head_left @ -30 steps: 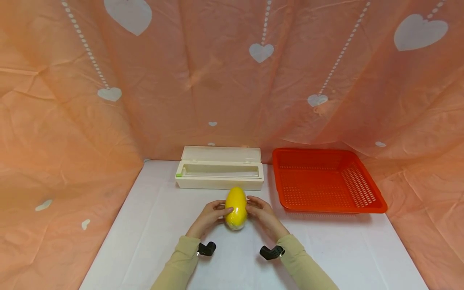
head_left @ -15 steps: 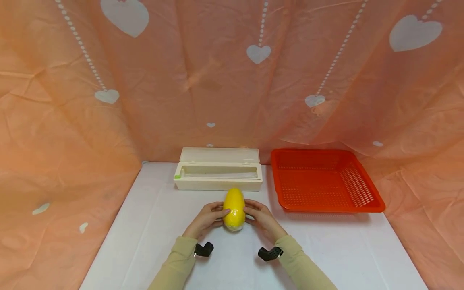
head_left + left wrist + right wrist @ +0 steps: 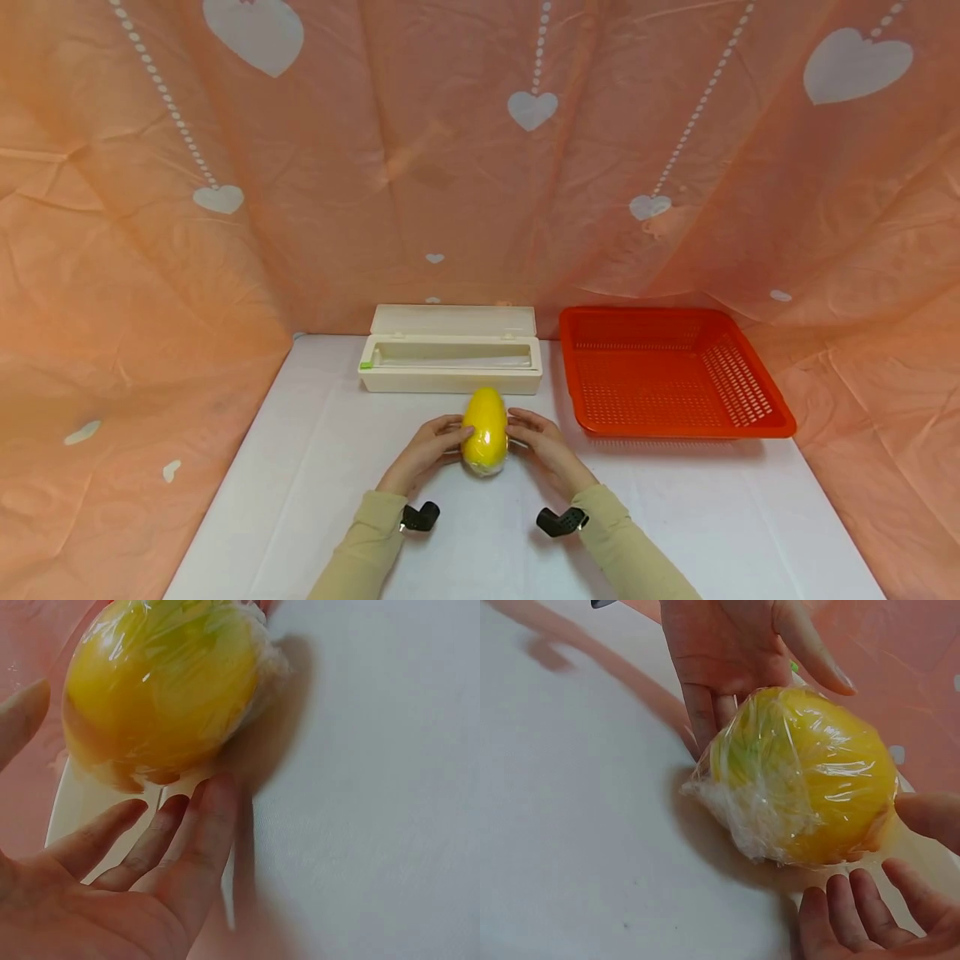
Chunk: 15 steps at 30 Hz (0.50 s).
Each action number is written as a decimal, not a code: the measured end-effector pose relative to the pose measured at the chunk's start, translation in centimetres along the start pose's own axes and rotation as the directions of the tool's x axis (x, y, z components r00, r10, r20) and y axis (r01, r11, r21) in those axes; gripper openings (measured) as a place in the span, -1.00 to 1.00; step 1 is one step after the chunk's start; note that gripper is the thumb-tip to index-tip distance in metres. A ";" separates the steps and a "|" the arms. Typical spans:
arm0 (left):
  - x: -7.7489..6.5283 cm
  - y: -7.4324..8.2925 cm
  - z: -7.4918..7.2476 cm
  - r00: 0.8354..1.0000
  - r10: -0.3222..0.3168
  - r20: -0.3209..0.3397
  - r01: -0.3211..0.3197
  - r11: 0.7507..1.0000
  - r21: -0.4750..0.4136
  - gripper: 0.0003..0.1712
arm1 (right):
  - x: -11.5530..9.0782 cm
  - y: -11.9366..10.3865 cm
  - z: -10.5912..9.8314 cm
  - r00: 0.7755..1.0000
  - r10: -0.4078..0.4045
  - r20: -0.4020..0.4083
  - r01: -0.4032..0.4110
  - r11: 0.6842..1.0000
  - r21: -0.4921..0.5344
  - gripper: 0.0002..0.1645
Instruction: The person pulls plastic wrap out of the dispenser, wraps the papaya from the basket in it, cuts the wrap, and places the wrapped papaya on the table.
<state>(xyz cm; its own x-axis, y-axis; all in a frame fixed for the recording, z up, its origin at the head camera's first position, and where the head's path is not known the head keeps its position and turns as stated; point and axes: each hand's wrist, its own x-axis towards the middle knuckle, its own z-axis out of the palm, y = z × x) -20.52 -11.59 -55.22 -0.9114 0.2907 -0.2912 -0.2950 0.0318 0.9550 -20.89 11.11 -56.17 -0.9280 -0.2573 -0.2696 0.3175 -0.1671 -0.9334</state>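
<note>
A yellow oblong fruit point(image 3: 485, 429), wrapped in clear cling film, stands between the two hands in the middle of the white table. The film is bunched at its near, greenish end, which shows in the right wrist view. My left hand point(image 3: 424, 450) is at its left side, thumb overlapping the fruit in the head view; the left wrist view shows a gap between its relaxed fingers point(image 3: 161, 840) and the fruit. At the other side is my right hand point(image 3: 551, 450), with thumb tip right at the film and loosely bent fingers point(image 3: 847, 907) apart from it.
Behind the fruit is a cream cling film dispenser point(image 3: 450, 382), lid up, with a green piece at its left end. To its right stands an orange-red plastic basket point(image 3: 678, 432) with perforated walls. A peach curtain with white hearts hangs around the table.
The right hand's fingers have come slightly away from the fruit since half a second ago. The fruit stays in place before the dispenser, and the head view has shifted a little.
</note>
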 end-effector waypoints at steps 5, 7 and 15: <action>-0.2 0.2 -0.4 1.000 0.005 -0.008 -0.005 1.000 -0.009 -0.22 | -0.1 -0.2 -0.1 1.000 -0.018 0.005 0.018 0.999 -0.034 -0.39; -0.3 0.3 -0.4 1.000 0.007 -0.014 -0.007 1.000 -0.007 -0.23 | -0.3 -0.3 -0.2 1.000 -0.024 -0.005 0.024 0.998 -0.051 -0.39; -2.0 0.4 -1.7 0.998 0.004 -0.064 -0.002 1.000 0.021 -0.33 | -3.9 -0.7 -1.7 0.999 -0.053 0.005 0.053 0.967 -0.250 -0.35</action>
<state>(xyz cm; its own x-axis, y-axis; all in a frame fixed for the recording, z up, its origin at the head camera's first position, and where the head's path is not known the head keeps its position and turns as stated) -19.28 -13.82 -54.31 -0.9289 0.2294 -0.2906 -0.2865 0.0516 0.9567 -17.85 13.90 -54.85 -0.9425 -0.2529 -0.2185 0.2093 0.0628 -0.9758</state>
